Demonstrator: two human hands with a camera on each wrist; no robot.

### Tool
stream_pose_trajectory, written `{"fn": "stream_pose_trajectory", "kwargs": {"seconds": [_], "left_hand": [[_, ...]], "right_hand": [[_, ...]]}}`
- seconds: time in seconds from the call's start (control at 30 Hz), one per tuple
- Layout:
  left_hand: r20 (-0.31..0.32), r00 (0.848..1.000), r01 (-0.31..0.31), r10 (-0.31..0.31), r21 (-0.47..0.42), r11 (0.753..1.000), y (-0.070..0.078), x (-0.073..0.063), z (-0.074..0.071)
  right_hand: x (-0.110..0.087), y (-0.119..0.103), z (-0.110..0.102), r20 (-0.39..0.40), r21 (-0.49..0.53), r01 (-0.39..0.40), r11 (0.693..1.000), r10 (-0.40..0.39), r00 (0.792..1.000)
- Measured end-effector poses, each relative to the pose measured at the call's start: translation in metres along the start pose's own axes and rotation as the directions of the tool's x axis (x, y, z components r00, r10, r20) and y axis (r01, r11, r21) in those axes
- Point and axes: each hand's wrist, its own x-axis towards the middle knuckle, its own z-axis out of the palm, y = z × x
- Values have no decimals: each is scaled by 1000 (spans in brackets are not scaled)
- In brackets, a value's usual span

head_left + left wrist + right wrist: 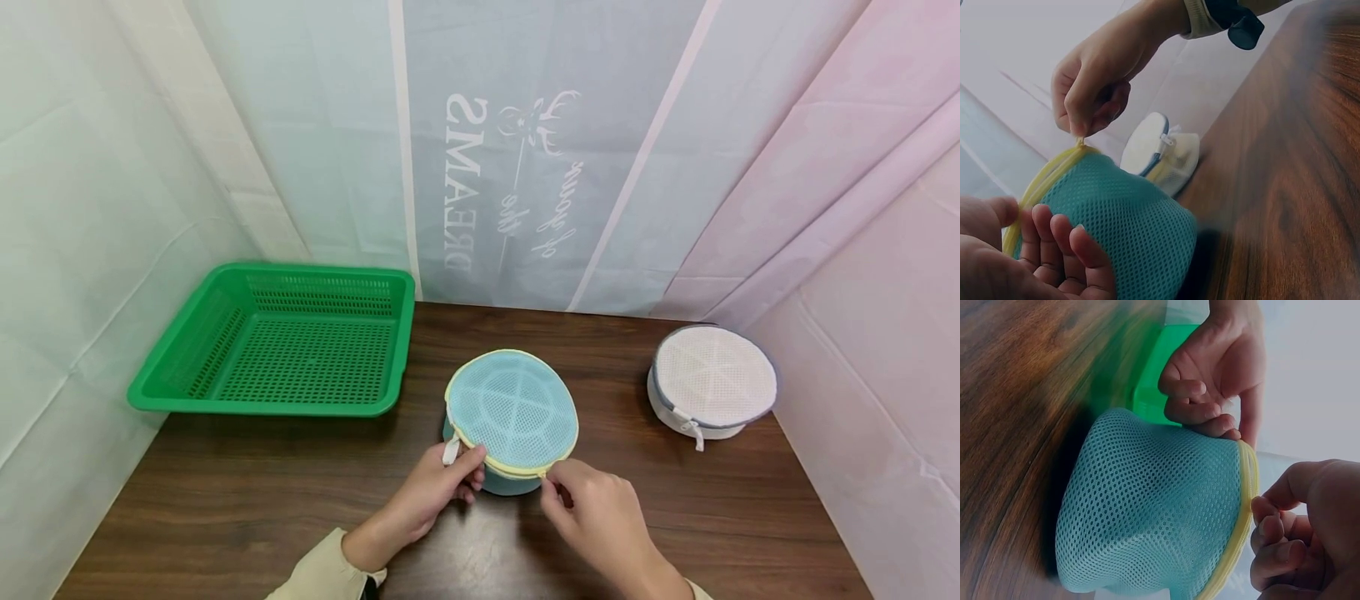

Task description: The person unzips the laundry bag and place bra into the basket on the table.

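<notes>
A round blue mesh laundry bag (pixel 512 408) with a yellow zipper rim stands on the table in the head view. My left hand (pixel 438 492) grips its near-left rim, thumb on top and fingers below, beside a white fabric tab (pixel 451 450). At the near-right rim, my right hand (pixel 600 508) pinches the small zipper pull (pixel 1080 142) between thumb and forefinger. The left wrist view shows the bag's teal mesh side (pixel 1122 219) bulging under the yellow zipper. Along that side the zipper (pixel 1246 487) looks closed in the right wrist view.
A green slotted plastic basket (pixel 270 408) sits at the back left with nothing in it. To the right, near the wall, is a white round mesh bag (pixel 716 375) with grey trim and a hanging tab. Pale printed curtains (pixel 525 167) enclose the brown wooden table (pixel 262 500).
</notes>
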Motion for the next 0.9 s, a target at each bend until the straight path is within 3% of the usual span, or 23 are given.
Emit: {"fn": "stream_pose_trajectory", "kwargs": {"seconds": [0.2, 0.47, 0.9], "left_hand": [[-18, 1000, 14, -14, -6, 1000, 0, -1, 4], [1, 1000, -13, 13, 24, 1000, 2, -5, 9], [32, 999, 22, -25, 77, 997, 4, -9, 18]], "right_hand": [[1, -3, 3, -9, 10, 29, 1000, -29, 1000], [2, -6, 6, -11, 16, 51, 999, -51, 999], [1, -11, 9, 11, 49, 82, 995, -82, 997]]}}
